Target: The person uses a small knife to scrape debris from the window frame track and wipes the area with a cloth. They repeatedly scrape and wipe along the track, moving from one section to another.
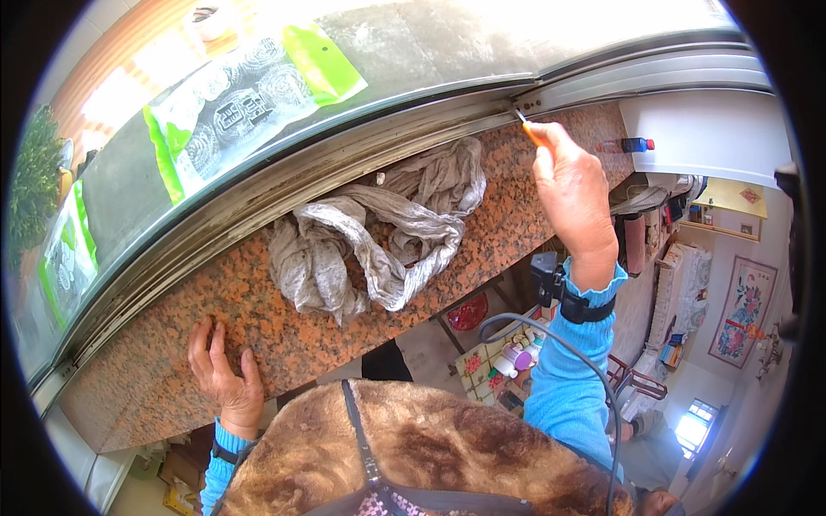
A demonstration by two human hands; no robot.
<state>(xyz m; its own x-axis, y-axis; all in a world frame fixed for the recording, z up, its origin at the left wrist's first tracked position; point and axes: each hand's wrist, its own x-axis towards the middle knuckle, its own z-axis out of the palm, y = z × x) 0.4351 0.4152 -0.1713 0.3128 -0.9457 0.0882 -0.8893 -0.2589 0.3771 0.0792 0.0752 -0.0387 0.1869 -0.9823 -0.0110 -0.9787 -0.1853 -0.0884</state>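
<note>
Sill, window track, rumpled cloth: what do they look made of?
Windowsill: seemingly smooth granite or lookalike; orange-and-dark speckle.
Window track: likely bare aluminium, dull and grimy; grey metallic ridges.
Rumpled cloth: matte fabric, apparently thin; soft folds, fibre unclear.

Orange handle (531, 132) partly behind fingers (555, 140)

The right hand (575, 193) holds an orange tool (531, 132), its tip unclear, at the window track (387, 143).
</note>
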